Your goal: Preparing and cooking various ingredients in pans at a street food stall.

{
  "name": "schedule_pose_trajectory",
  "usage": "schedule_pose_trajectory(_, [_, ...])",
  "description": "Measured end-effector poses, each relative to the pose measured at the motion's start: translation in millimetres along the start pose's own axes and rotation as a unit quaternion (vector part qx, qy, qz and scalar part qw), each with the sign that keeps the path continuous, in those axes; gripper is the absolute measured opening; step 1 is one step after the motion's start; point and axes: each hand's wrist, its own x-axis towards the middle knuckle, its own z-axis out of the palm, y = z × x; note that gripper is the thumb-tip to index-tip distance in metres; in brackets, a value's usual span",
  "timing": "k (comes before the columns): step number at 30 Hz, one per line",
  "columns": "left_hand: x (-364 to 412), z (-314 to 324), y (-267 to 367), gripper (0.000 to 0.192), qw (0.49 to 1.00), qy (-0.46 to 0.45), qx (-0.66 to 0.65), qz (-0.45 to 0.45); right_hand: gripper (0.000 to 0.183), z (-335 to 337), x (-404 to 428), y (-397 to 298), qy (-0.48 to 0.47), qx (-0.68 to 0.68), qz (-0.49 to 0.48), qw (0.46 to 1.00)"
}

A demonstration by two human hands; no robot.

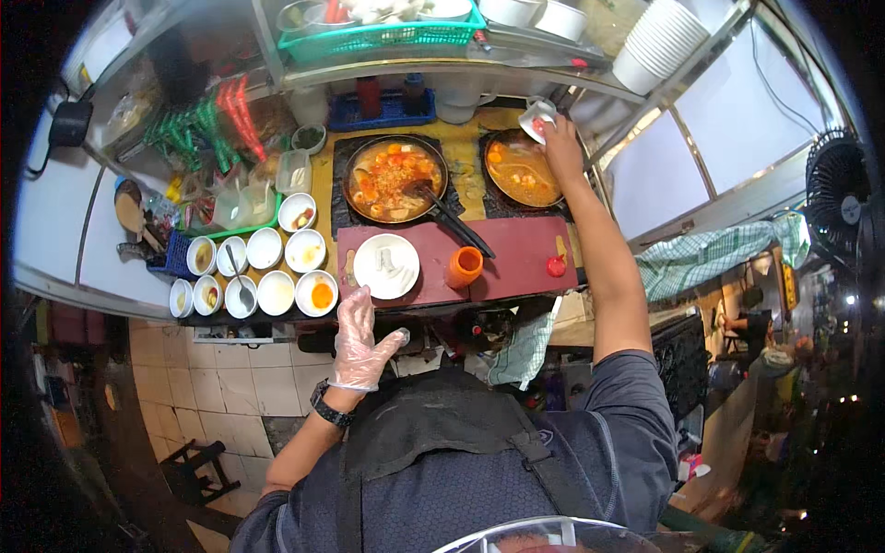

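Note:
My right hand [563, 148] holds a small white bowl [537, 119], tilted, with red bits in it, over the back edge of the right pan [523, 173], where orange soup and egg yolk show. My left hand [366, 345], in a clear plastic glove, is spread with nothing in it, just in front of a white bowl [386, 266] with pale strips. The left pan [395, 178] holds red-orange stew and a dark ladle [456, 221] whose handle leans over its rim. An orange bottle without its cap [464, 268] stands on the dark red board [511, 242], with a red cap [556, 267] to its right.
Several small white bowls [265, 248] with ingredients stand at the left, one with a spoon. Behind them are plastic containers [294, 173]. A blue tray [346, 117] with bottles is at the back. Above runs a shelf with a green basket [380, 41] and stacked white bowls [660, 45].

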Motion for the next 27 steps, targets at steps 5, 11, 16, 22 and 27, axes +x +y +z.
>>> schedule_pose_trajectory(5, [16.2, -14.4, 4.2, 0.084, 0.998, -0.057, 0.018, -0.006, 0.047, 4.0, -10.3, 7.8, 0.023, 0.042, 0.051, 0.998])
schedule_pose_trajectory(11, [16.5, -50.8, 9.1, 0.073, 0.996, -0.081, -0.009, -0.029, 0.038, 14.0, -32.1, 30.7, 0.132, 0.221, 0.305, 0.917])
schedule_pose_trajectory(16, [20.5, -81.9, 8.4, 0.064, 0.995, -0.090, -0.016, -0.041, 0.040, 5.4, -50.3, 34.8, 0.130, 0.547, 0.442, 0.699])
schedule_pose_trajectory(22, [23.0, -102.5, 13.4, 0.054, 0.992, -0.112, -0.009, -0.051, 0.031, -89.4, -78.4, -37.2, 0.084, 0.599, 0.464, 0.647])
schedule_pose_trajectory(27, [30.3, -103.3, 19.1, 0.046, 0.986, -0.136, -0.004, -0.098, 0.038, -99.0, -183.2, -66.9, -0.095, 0.493, 0.559, 0.660])
